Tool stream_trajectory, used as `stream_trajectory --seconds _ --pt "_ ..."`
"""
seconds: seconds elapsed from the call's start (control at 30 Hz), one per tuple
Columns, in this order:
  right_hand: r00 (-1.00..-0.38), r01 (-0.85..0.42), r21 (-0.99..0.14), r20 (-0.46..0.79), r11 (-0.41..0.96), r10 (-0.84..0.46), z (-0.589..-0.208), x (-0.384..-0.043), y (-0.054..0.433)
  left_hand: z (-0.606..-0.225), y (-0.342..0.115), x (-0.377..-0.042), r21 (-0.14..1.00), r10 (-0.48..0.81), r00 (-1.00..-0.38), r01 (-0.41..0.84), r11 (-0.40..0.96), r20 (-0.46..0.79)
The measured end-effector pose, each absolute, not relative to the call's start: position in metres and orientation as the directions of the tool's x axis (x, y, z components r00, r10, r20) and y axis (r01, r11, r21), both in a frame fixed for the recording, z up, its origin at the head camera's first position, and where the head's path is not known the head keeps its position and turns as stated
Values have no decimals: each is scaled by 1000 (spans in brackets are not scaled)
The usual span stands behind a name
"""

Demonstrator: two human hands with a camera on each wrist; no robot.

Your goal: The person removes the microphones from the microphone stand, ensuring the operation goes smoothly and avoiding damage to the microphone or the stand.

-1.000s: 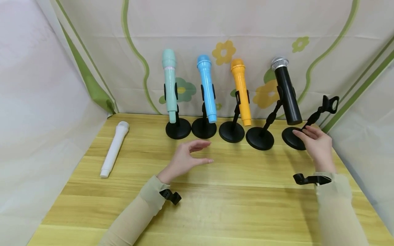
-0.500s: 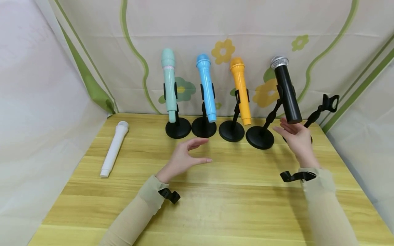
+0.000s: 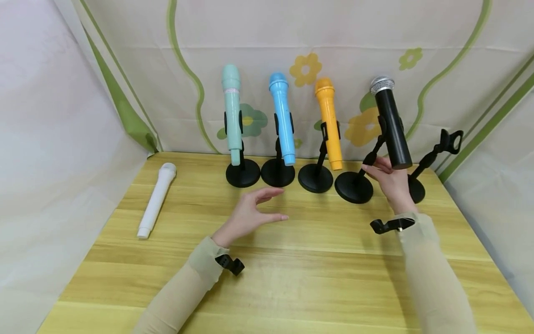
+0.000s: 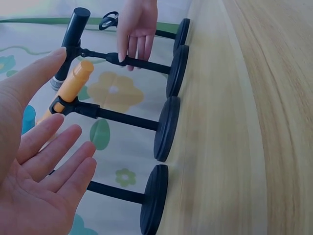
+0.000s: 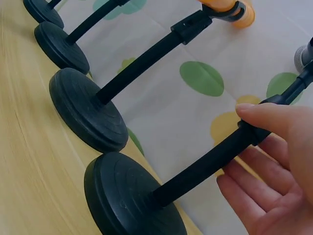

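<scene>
My right hand (image 3: 391, 183) is at the pole of the microphone stand (image 3: 354, 187) that bears the black microphone (image 3: 392, 127). In the right wrist view my thumb (image 5: 264, 115) lies on the collar of that stand, and the fingers reach behind the pole. A bare microphone stand (image 3: 426, 160) stands just right of this hand, its clip holding nothing. My left hand (image 3: 246, 213) hovers over the table before the blue microphone (image 3: 283, 120), thumb and fingers apart, holding nothing. An orange microphone (image 3: 329, 125) and a mint green microphone (image 3: 232, 113) tilt in their own stands.
A white microphone (image 3: 157, 199) lies on the wooden table (image 3: 292, 287) at the left. Behind the row of stands hangs a patterned curtain (image 3: 258, 28). White cloth (image 3: 62, 139) borders the left side, and more cloth borders the right.
My right hand has moved left, from the base of the bare stand to the pole under the black microphone. My left hand has stayed nearly still.
</scene>
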State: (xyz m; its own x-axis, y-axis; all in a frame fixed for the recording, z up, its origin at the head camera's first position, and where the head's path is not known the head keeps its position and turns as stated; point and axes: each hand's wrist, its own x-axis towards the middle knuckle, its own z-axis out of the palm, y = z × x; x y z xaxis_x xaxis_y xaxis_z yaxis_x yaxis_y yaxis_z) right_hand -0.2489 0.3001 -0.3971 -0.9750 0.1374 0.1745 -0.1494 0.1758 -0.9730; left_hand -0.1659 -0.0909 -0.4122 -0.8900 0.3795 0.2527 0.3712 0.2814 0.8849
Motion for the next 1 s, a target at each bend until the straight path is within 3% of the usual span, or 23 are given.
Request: stream_trajectory --seconds 0.17,0.7,1.0 --pt "-971 -185 -981 191 53 144 -392 -247 295 -413 -91 -166 886 384 -888 372 278 252" --pt "-969 -180 -981 188 67 159 -389 -245 292 -411 -88 -166 903 369 -901 338 264 229" --pt "-966 -182 -982 187 42 181 -406 -252 299 -384 -86 -151 911 373 -896 340 234 239"
